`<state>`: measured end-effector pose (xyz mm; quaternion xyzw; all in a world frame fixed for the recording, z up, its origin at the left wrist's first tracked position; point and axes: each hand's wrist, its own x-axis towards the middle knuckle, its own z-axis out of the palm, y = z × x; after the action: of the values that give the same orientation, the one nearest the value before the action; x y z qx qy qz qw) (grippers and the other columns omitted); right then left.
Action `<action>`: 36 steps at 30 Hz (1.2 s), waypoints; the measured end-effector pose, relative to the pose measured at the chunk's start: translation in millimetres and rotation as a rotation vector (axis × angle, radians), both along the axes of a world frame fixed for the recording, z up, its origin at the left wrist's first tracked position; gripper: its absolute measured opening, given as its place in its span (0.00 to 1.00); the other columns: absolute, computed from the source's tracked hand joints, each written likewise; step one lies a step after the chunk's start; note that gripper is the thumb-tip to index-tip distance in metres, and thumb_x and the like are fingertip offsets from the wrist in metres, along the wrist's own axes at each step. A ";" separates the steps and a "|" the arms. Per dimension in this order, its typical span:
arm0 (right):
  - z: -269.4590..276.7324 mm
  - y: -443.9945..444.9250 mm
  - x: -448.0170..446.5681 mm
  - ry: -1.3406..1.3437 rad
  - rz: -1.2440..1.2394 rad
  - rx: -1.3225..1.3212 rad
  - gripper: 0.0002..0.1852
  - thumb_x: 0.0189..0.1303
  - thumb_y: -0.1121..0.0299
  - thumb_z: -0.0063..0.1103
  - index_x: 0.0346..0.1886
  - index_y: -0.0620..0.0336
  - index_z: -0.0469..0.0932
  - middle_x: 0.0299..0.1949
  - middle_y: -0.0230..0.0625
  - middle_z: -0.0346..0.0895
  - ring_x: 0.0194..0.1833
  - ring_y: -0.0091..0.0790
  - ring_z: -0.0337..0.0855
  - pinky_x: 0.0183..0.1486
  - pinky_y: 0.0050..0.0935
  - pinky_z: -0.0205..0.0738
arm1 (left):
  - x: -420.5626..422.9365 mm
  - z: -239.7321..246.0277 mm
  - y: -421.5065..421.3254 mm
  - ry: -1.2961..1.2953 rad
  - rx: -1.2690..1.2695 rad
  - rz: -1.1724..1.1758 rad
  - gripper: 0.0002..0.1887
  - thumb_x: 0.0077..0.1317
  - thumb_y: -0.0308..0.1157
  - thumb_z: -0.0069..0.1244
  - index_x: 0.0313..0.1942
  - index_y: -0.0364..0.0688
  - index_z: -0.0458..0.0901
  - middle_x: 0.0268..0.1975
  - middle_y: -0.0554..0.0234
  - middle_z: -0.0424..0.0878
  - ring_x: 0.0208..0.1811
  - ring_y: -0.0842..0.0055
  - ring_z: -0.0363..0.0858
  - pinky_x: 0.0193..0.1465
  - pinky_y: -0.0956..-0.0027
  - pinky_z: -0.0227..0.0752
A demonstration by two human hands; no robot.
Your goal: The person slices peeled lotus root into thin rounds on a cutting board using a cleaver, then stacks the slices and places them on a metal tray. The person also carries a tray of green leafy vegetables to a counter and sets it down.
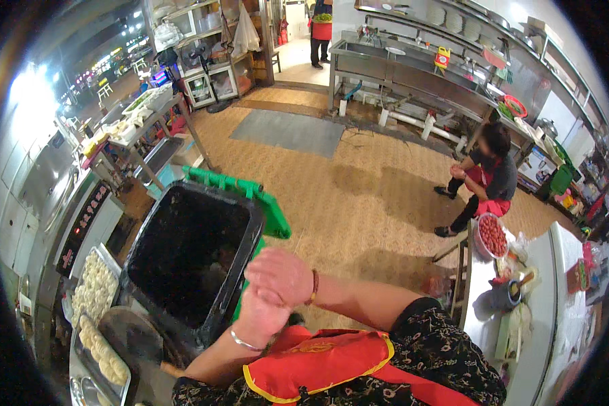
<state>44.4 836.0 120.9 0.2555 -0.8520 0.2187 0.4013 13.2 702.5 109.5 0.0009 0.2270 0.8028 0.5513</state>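
My left hand (266, 309), with a silver bangle at its wrist, is pressed against my right hand (284, 274), which wears a dark red and yellow bracelet. The two are clasped in front of my red apron (325, 358); no object shows between them, and their fingers are partly hidden. Just left of them stands a large black wheeled bin (256, 223) with its green lid (274, 215) swung back. A cleaver (144, 340) with a wooden handle seems to lie at the lower left, beside a metal tray of pale dough pieces (101, 350).
Another tray of small dough pieces (96, 284) lies on the left. At right, a metal table (479, 304) holds a bowl of red items (492, 236) and a mortar (505, 297). A seated person (497, 172) is near it. Sinks (396, 71) line the back; another person (320, 35) stands in the doorway.
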 end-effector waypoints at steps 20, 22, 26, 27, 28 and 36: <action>-254.1 650.1 156.1 -2.008 -1.177 -0.419 0.18 0.65 0.58 0.51 0.46 0.60 0.84 0.46 0.48 0.85 0.49 0.53 0.84 0.51 0.50 0.78 | -405.3 36.2 469.8 1.221 -0.359 0.120 0.16 0.72 0.31 0.51 0.58 0.38 0.79 0.55 0.60 0.82 0.53 0.71 0.80 0.57 0.62 0.75; -271.0 732.7 69.0 -1.921 -1.055 -0.238 0.18 0.65 0.58 0.51 0.45 0.60 0.84 0.45 0.48 0.85 0.49 0.53 0.84 0.51 0.49 0.78 | -413.0 6.0 497.5 1.064 -0.506 0.080 0.18 0.74 0.37 0.51 0.58 0.36 0.79 0.50 0.66 0.83 0.45 0.79 0.79 0.48 0.71 0.76; -257.5 882.9 -184.7 -1.534 -0.784 0.288 0.18 0.65 0.58 0.51 0.45 0.59 0.84 0.44 0.48 0.85 0.47 0.53 0.84 0.51 0.48 0.78 | -446.9 -53.2 536.6 0.779 -0.870 -0.112 0.18 0.69 0.34 0.54 0.56 0.36 0.79 0.48 0.62 0.83 0.46 0.74 0.82 0.45 0.66 0.80; -246.0 910.4 -256.9 -1.454 -0.742 0.405 0.17 0.66 0.57 0.50 0.45 0.59 0.84 0.44 0.47 0.85 0.47 0.53 0.84 0.51 0.48 0.78 | -462.0 -65.4 539.5 0.793 -0.925 -0.087 0.19 0.69 0.35 0.55 0.56 0.36 0.79 0.46 0.62 0.83 0.45 0.74 0.82 0.44 0.67 0.80; -231.8 928.7 -317.0 -1.278 -0.893 -0.153 0.17 0.65 0.60 0.51 0.49 0.60 0.81 0.41 0.46 0.85 0.45 0.52 0.84 0.49 0.46 0.78 | -480.6 -78.0 545.3 0.810 -0.981 -0.060 0.20 0.69 0.37 0.56 0.56 0.36 0.78 0.45 0.63 0.83 0.44 0.74 0.81 0.44 0.67 0.79; -178.3 995.9 -558.3 -1.345 -0.573 -0.403 0.19 0.66 0.53 0.56 0.49 0.58 0.81 0.41 0.47 0.84 0.43 0.47 0.85 0.47 0.41 0.78 | -726.9 -130.8 694.0 0.845 -1.159 0.022 0.22 0.66 0.37 0.55 0.56 0.33 0.80 0.44 0.53 0.86 0.38 0.74 0.83 0.39 0.68 0.78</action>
<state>-514.0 1831.9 -57.4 -0.2424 -0.8898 0.3661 -0.1246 -713.7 1396.5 -21.3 0.0163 0.8108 0.4897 0.3202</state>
